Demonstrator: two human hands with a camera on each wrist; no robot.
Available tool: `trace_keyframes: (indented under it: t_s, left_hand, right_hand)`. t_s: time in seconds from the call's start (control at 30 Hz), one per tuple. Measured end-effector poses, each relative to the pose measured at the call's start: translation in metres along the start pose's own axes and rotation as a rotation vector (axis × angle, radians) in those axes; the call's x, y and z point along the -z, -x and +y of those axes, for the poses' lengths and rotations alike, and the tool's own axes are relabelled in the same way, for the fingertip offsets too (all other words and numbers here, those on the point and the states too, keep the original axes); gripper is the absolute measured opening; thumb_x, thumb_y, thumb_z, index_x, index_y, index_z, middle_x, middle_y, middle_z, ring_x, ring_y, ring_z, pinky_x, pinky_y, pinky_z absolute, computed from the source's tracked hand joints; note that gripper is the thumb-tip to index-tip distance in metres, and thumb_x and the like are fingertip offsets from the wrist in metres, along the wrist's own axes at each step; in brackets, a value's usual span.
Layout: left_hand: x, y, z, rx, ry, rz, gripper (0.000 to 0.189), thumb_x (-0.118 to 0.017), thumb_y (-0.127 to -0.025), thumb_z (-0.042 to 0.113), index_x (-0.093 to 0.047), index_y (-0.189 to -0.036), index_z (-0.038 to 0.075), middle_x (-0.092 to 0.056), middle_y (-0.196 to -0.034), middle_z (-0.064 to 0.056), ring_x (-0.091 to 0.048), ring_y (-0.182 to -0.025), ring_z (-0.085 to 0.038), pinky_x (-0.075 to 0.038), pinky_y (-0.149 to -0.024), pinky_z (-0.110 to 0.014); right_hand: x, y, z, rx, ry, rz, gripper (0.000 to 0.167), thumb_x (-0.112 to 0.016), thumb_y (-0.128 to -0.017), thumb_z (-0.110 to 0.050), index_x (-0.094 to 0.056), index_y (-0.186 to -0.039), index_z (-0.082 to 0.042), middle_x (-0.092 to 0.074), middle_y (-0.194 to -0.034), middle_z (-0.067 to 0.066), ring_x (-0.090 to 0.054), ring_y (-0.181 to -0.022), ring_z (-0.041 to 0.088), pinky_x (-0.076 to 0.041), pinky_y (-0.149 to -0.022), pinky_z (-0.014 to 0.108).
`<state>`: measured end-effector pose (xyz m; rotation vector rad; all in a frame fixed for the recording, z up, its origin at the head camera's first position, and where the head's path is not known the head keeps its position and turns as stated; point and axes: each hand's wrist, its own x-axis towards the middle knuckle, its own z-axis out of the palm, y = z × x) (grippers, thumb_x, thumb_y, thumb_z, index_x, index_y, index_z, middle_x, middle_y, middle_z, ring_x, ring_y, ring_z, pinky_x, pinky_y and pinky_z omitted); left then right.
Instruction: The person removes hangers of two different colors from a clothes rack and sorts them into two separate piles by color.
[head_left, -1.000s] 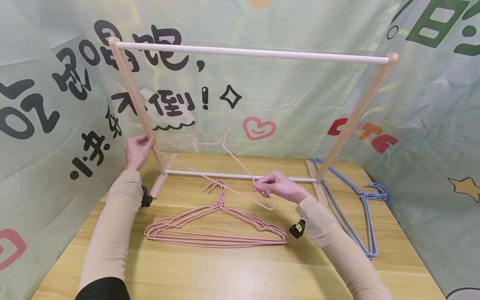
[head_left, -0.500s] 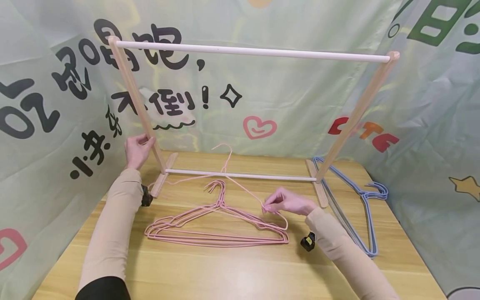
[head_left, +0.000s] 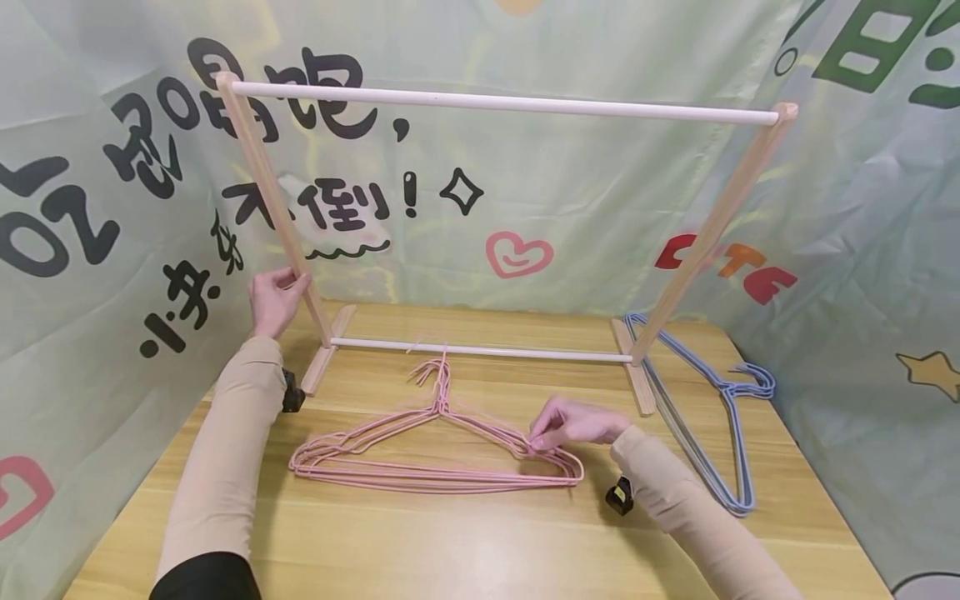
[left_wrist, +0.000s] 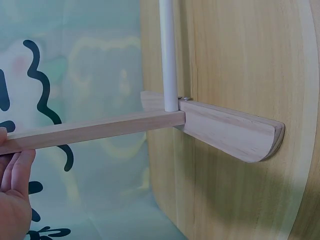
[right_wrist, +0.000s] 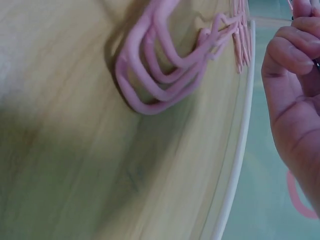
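My left hand (head_left: 274, 305) grips the left wooden upright (head_left: 268, 190) of a clothes rack, partway up; in the left wrist view, fingers (left_wrist: 21, 172) wrap under that bar. A pile of pink hangers (head_left: 442, 407) lies flat in front of the rack, hooks pointing away from me. At the pile's right shoulder, my right hand (head_left: 576, 422) pinches a pink hanger (head_left: 581, 468) that rests over the others. Curled fingers (right_wrist: 290, 52) show at the right wrist view's edge, near the hangers' looped ends (right_wrist: 142, 102); the pinch itself is out of that view.
The rack's white top rail (head_left: 502, 102) spans above the hangers, and a lower white rail (head_left: 480, 350) runs behind them. Several blue hangers (head_left: 738, 450) lie by the right foot (head_left: 637, 379). Printed cloth (head_left: 600, 183) encloses the wooden table (head_left: 450, 558).
My right hand has lowered the pink hanger from in front of the rack down onto the pile, moving slightly right and toward me. My left hand has stayed on the upright.
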<state>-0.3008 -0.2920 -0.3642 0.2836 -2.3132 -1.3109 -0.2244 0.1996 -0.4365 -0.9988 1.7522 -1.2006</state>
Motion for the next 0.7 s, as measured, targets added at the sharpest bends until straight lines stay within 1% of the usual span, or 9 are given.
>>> trace_keyframes:
  t_s: [0.07, 0.2, 0.27, 0.4, 0.5, 0.57, 0.63, 0.7]
  left_hand:
    - [-0.0001, 0.0003, -0.0002, 0.0, 0.0, 0.0, 0.036, -0.065, -0.096, 0.018, -0.067, -0.126, -0.002, -0.067, -0.126, -0.024, -0.064, -0.125, -0.034, -0.046, -0.112, -0.043]
    - [-0.0006, 0.0005, -0.0009, -0.004, -0.002, 0.001, 0.036, -0.066, -0.096, 0.019, -0.068, -0.126, -0.002, -0.067, -0.125, -0.024, -0.064, -0.124, -0.035, -0.046, -0.112, -0.043]
    - [-0.001, 0.0005, -0.0012, -0.008, -0.003, 0.003, 0.036, -0.066, -0.096, 0.019, -0.068, -0.125, -0.002, -0.068, -0.125, -0.024, -0.064, -0.124, -0.034, -0.047, -0.111, -0.043]
    - [-0.0017, 0.0002, -0.0016, -0.013, -0.007, 0.006, 0.036, -0.066, -0.096, 0.019, -0.068, -0.125, -0.002, -0.068, -0.124, -0.023, -0.065, -0.122, -0.034, -0.048, -0.109, -0.043]
    - [-0.0019, 0.0001, -0.0018, -0.013, -0.01, 0.008, 0.035, -0.066, -0.096, 0.019, -0.069, -0.125, -0.001, -0.069, -0.123, -0.023, -0.066, -0.121, -0.034, -0.049, -0.109, -0.043]
    - [-0.0018, -0.0001, -0.002, -0.01, -0.009, 0.009, 0.035, -0.066, -0.096, 0.019, -0.069, -0.125, -0.001, -0.069, -0.123, -0.023, -0.066, -0.121, -0.034, -0.049, -0.108, -0.043]
    - [-0.0016, 0.0001, -0.0019, -0.007, -0.008, 0.01, 0.034, -0.066, -0.096, 0.018, -0.069, -0.124, -0.001, -0.069, -0.123, -0.023, -0.066, -0.121, -0.034, -0.049, -0.108, -0.043]
    - [-0.0012, 0.0002, -0.0023, -0.004, -0.01, 0.011, 0.035, -0.066, -0.096, 0.018, -0.069, -0.125, -0.001, -0.068, -0.124, -0.023, -0.066, -0.121, -0.034, -0.049, -0.108, -0.043]
  right_hand:
    - [-0.0018, -0.0014, 0.0024, -0.016, -0.002, -0.003, 0.023, -0.062, -0.094, -0.001, -0.066, -0.101, 0.021, -0.06, -0.088, 0.048, -0.05, -0.059, -0.001, -0.043, -0.058, 0.015]
    - [-0.005, -0.0043, 0.0057, -0.035, 0.006, -0.015, 0.022, -0.061, -0.093, 0.0, -0.066, -0.101, 0.02, -0.055, -0.08, 0.048, -0.04, -0.052, 0.0, -0.034, -0.052, 0.016]
    - [-0.0061, -0.0051, 0.0063, -0.038, 0.012, -0.021, 0.023, -0.061, -0.094, 0.0, -0.066, -0.101, 0.021, -0.052, -0.076, 0.047, -0.038, -0.051, 0.001, -0.032, -0.051, 0.017]
    - [-0.0074, -0.0057, 0.0066, -0.064, 0.021, -0.012, 0.023, -0.062, -0.093, -0.001, -0.067, -0.101, 0.02, -0.059, -0.078, 0.044, -0.042, -0.052, -0.001, -0.035, -0.052, 0.016]
    - [-0.0078, -0.0059, 0.0072, -0.067, 0.022, 0.004, 0.024, -0.063, -0.093, -0.002, -0.067, -0.101, 0.021, -0.063, -0.086, 0.045, -0.047, -0.056, -0.002, -0.039, -0.055, 0.014]
    - [-0.0081, -0.0057, 0.0078, -0.063, 0.024, 0.019, 0.024, -0.064, -0.093, -0.002, -0.067, -0.101, 0.02, -0.065, -0.092, 0.044, -0.055, -0.062, -0.001, -0.045, -0.06, 0.014]
    - [-0.0078, -0.005, 0.0082, -0.058, 0.066, 0.05, 0.022, -0.065, -0.093, -0.003, -0.069, -0.101, 0.017, -0.067, -0.094, 0.041, -0.059, -0.067, 0.001, -0.049, -0.065, 0.015]
    - [-0.0068, -0.0032, 0.0072, -0.069, 0.117, 0.101, 0.021, -0.066, -0.093, -0.006, -0.072, -0.102, 0.012, -0.07, -0.096, 0.036, -0.061, -0.072, 0.005, -0.05, -0.069, 0.017]
